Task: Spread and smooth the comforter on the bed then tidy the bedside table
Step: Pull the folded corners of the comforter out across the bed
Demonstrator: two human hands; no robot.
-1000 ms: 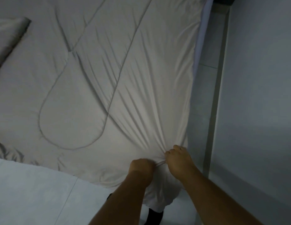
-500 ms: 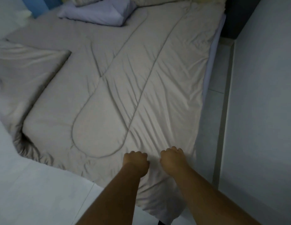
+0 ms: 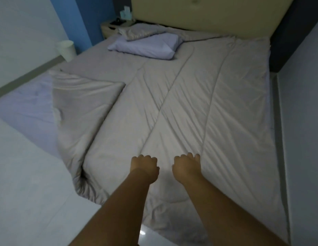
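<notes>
A grey quilted comforter [image 3: 190, 103] covers most of the bed. Its left part is folded back on itself [image 3: 83, 103], and this leaves a strip of pale sheet [image 3: 27, 107] bare. My left hand [image 3: 144, 166] and my right hand [image 3: 186, 166] sit side by side on the comforter near the foot end. Their fingers are curled under with the knuckles up, and the fabric around them lies flat with no gathered bunch. The bedside table [image 3: 110, 27] stands at the far left of the headboard. It carries a teal box [image 3: 126, 14] and a dark item [image 3: 117, 21].
A lilac pillow [image 3: 145, 45] lies at the head with a grey pillow behind it, below a tan headboard [image 3: 208, 15]. A white bin [image 3: 66, 49] stands by the left wall. A narrow floor gap [image 3: 279, 121] runs between the bed and the right wall.
A second ago both hands pinched bunched fabric at the foot edge, pulling tight folds. Those folds are gone, the hands sit farther up the comforter, and the view has tilted up to the headboard.
</notes>
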